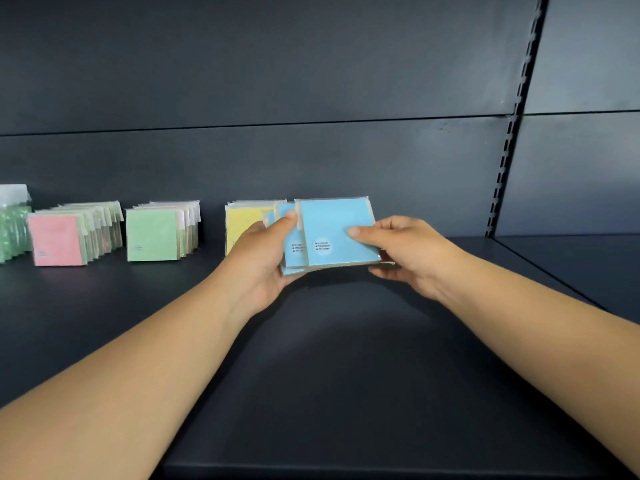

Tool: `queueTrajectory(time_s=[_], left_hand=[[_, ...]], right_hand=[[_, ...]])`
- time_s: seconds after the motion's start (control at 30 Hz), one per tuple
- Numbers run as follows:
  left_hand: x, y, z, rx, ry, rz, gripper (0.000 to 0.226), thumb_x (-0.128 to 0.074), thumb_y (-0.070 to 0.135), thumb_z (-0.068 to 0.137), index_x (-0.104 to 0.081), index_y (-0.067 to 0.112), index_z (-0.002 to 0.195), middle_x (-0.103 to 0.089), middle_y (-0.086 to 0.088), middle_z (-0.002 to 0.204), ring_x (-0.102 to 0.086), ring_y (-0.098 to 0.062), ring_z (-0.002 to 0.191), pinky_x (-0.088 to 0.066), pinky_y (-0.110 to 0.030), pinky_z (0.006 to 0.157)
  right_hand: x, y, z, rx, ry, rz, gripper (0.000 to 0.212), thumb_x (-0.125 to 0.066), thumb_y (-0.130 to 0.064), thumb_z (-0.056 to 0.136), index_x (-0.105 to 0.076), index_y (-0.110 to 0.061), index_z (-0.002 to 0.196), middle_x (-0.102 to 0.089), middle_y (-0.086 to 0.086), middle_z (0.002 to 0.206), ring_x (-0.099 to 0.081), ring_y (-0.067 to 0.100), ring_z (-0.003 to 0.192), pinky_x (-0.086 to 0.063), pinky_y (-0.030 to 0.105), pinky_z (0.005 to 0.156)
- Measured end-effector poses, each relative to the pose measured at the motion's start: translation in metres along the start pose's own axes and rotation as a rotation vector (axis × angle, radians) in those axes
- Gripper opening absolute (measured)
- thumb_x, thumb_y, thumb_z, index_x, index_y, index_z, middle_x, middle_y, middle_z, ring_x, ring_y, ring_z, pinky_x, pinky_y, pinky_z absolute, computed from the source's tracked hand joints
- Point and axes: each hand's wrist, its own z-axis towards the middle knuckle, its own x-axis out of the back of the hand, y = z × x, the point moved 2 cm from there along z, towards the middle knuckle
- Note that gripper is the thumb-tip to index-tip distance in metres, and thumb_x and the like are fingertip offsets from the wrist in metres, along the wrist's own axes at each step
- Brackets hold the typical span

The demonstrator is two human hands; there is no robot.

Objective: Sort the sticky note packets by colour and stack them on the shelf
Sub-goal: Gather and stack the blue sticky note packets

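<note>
Both hands hold a small bunch of blue sticky note packets (332,226) upright just above the dark shelf (346,358). My left hand (258,258) grips the bunch from the left, thumb on top. My right hand (403,252) pinches the front blue packet at its right edge, thumb on its face. Behind my left hand stands a row of yellow packets (242,220). Further left stand a row of green packets (152,235) and a row fronted by a pink packet (57,240).
At the far left edge sit green items in clear wrapping (12,226). The shelf's dark back panel (311,161) rises behind the rows. A slotted upright (509,140) divides this bay from the one on the right.
</note>
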Motion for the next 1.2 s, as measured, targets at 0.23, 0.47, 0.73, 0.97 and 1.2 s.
queueTrajectory(time_s=[0.23,0.47,0.73,0.97,1.2], left_hand=[[-0.005,-0.002,-0.003,0.019,-0.07,0.003,0.019,-0.049,0.033,0.094,-0.061,0.019,0.098,-0.072,-0.001,0.094,-0.07,-0.017,0.084,-0.057,-0.032,0.071],[0.004,-0.002,0.005,-0.01,0.009,0.043,0.009,-0.051,0.023,0.094,-0.059,0.018,0.093,-0.069,0.002,0.091,-0.067,-0.013,0.079,-0.055,-0.029,0.064],[0.018,0.001,0.018,-0.002,0.146,0.04,0.021,-0.052,0.021,0.094,-0.056,0.013,0.113,-0.067,0.0,0.09,-0.065,-0.014,0.075,-0.053,-0.031,0.06],[0.016,-0.001,0.023,-0.001,0.126,0.091,0.027,-0.052,0.023,0.094,-0.054,0.012,0.119,-0.068,-0.003,0.102,-0.066,-0.015,0.082,-0.054,-0.03,0.065],[0.024,0.006,0.023,-0.023,0.14,0.056,0.011,-0.051,0.022,0.095,-0.058,0.017,0.101,-0.067,0.003,0.084,-0.065,-0.013,0.074,-0.054,-0.03,0.065]], right_hand=[[-0.007,0.007,0.001,-0.022,-0.013,-0.005,0.025,-0.07,-0.029,0.081,-0.049,-0.016,0.086,-0.063,0.005,0.103,-0.061,0.014,0.088,-0.053,0.026,0.065],[0.011,-0.001,0.014,-0.024,0.155,-0.097,0.03,-0.061,-0.041,0.085,-0.054,-0.013,0.078,-0.054,0.002,0.083,-0.057,0.019,0.079,-0.052,0.033,0.079],[0.029,0.012,0.046,-0.275,0.23,-0.964,0.088,-0.034,-0.074,0.082,-0.033,-0.011,0.144,-0.018,0.013,0.153,-0.014,0.032,0.141,-0.019,0.042,0.114],[0.018,0.018,0.058,-0.255,0.015,-1.136,0.084,-0.041,-0.068,0.083,-0.029,-0.013,0.145,-0.022,0.009,0.154,-0.02,0.029,0.141,-0.02,0.042,0.115],[0.036,-0.009,0.031,-0.275,-0.115,-1.253,0.086,-0.051,-0.066,0.078,-0.037,-0.009,0.141,-0.035,0.008,0.149,-0.036,0.028,0.134,-0.032,0.035,0.103]])
